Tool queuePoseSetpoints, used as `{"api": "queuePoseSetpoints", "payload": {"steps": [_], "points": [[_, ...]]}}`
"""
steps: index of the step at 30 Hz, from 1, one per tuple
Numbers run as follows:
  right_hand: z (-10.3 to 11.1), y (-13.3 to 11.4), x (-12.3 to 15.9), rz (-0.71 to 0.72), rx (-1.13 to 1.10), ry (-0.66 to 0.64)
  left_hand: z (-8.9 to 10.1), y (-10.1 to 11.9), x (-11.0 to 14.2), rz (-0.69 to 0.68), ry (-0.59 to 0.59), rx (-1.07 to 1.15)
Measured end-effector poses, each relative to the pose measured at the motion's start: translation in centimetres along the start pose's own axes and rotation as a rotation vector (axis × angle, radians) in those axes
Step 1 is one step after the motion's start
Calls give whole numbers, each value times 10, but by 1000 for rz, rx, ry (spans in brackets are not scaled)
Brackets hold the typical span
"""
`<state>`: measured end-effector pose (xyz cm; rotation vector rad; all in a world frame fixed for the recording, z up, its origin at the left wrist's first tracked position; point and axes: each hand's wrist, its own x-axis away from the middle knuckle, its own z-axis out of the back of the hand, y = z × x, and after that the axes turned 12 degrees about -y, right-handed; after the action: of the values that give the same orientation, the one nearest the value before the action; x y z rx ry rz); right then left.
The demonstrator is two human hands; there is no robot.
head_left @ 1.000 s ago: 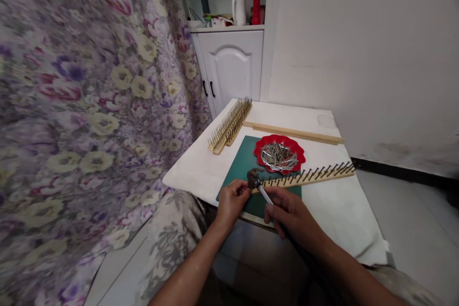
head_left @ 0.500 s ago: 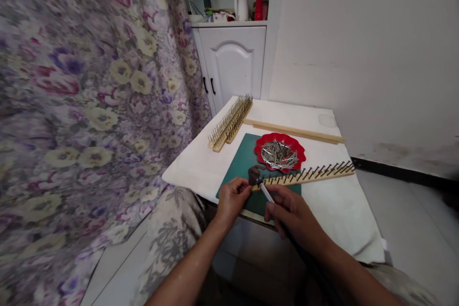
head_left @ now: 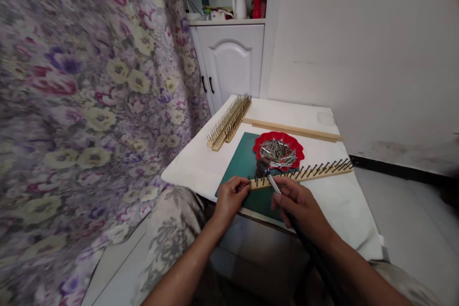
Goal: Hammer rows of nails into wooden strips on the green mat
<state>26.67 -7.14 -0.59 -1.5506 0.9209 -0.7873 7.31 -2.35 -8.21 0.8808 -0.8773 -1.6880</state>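
A claw hammer [head_left: 275, 183] with a dark head, silver neck and black grip slants in your right hand [head_left: 301, 206], its head raised over a pale wooden strip [head_left: 304, 176]. The narrow strip, studded with dark nails standing heads up, lies flat across the near side of the table, its left part on a green mat [head_left: 239, 160] and its right end on the white cover; nails toward that end lean right. Your left fingertips meet at its left end, hiding whatever they pinch. Just beyond sits a scalloped red dish [head_left: 298, 146], heaped with loose silvery nails [head_left: 277, 152], partly on the mat.
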Motion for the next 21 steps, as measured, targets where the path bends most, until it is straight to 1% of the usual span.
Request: {"api": "queuePoseSetpoints", "payload": {"steps": [4,6,8,10,11,12,13,14,16,17,19,21], "points": [[-1,3,-2,22,-16,21,7,1,4,-21,-16,-21],[-2,4,-2,27,-25,29,16,5,5,-47,-22,-46],[0,3,-2,32,-46,36,28,13,2,-87,5,-91],[5,-1,-2,58,-61,59,40,26,-8,-128,58,-143],[10,-3,-2,80,-63,83,44,35,-15,-143,67,-171],[15,-6,-1,100,-62,114,45,44,-25,-166,61,-204],[22,-9,-1,124,-65,159,44,54,-36,-204,11,-238],[30,-12,-1,136,-67,209,41,63,-49,-235,-78,-275],[45,-16,-1,178,-82,318,26,79,-78,-293,-278,-373],[52,-18,-1,205,-88,358,15,85,-93,-303,-336,-431],[64,-22,-1,232,-97,430,-8,91,-123,-268,-402,-556],[72,-24,0,245,-115,469,-31,92,-149,-153,-433,-663]]}}
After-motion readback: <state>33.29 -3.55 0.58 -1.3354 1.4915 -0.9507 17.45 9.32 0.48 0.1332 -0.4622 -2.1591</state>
